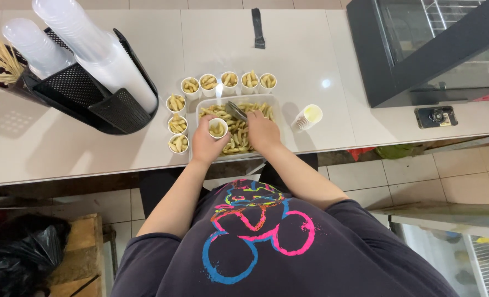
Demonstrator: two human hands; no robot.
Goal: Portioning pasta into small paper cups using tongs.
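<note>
A clear rectangular tray full of pale fried sticks sits at the counter's front edge. My left hand holds a small white paper cup over the tray, partly filled with sticks. My right hand grips metal tongs whose tips rest among the sticks in the tray. Several filled paper cups stand in a column left of the tray, and a row of more filled cups lines its far side.
A stack of empty paper cups lies on its side right of the tray. A black holder with stacked plastic lids and skewers stands at left. A glass display case and a small black device are at right. A black tool lies far back.
</note>
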